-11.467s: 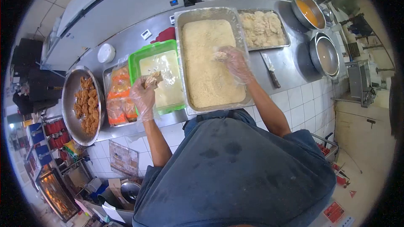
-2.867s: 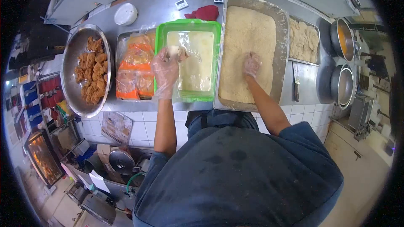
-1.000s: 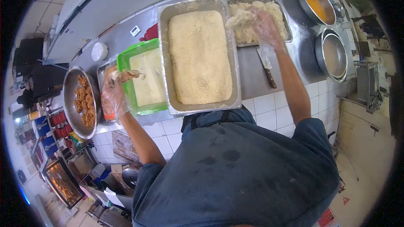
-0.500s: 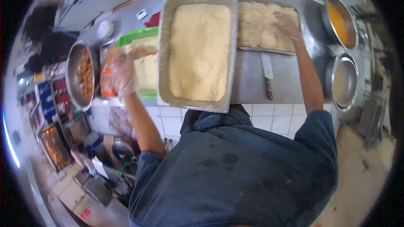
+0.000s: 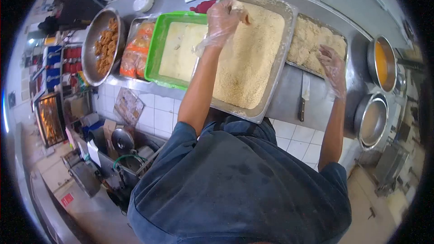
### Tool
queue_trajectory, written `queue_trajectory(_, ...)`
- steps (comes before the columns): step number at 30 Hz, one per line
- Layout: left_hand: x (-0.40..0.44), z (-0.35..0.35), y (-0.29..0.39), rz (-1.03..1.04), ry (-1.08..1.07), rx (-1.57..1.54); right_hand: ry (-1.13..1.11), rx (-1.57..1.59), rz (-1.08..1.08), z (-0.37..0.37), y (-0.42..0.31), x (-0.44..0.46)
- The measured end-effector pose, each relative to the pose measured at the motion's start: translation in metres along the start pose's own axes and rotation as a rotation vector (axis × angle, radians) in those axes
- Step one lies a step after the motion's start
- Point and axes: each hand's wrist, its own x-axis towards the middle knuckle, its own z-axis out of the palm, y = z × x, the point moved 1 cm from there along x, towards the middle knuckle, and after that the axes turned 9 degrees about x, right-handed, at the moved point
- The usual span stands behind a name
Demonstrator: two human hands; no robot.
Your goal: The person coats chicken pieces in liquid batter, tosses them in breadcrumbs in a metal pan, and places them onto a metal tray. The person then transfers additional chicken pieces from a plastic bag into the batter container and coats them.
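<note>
Left hand [image 5: 224, 20] with one piece [image 5: 246, 19] above the flour pan [image 5: 278, 65]; coated pieces [image 5: 312, 40] fill much of the tray [image 5: 296, 65].
Nearest, the pan sits on the steel surface [image 5: 284, 90], a knife [image 5: 304, 94] lying to its right and a green tub [image 5: 156, 54] of pale liquid to its left. Farther off, the right hand [image 5: 333, 68] is over the tray's near right part, its grip loosely open, seemingly holding nothing; whether the fingertips touch the pieces is hard to tell. Farthest, the left grip pinches its piece over the pan's far part. The trayful looks done; the pinched piece seems not yet floured.
</note>
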Motion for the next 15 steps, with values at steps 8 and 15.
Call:
queue_trajectory(8,-0.073,0.001,-0.097,-0.055,-0.259,0.557,0.135,0.042,-0.059,0.121,-0.076,-0.057)
queue_trajectory(15,-0.123,-0.126,-0.122,-0.139,-0.295,0.124,0.299,-0.573,0.140,0.300,0.013,-0.048)
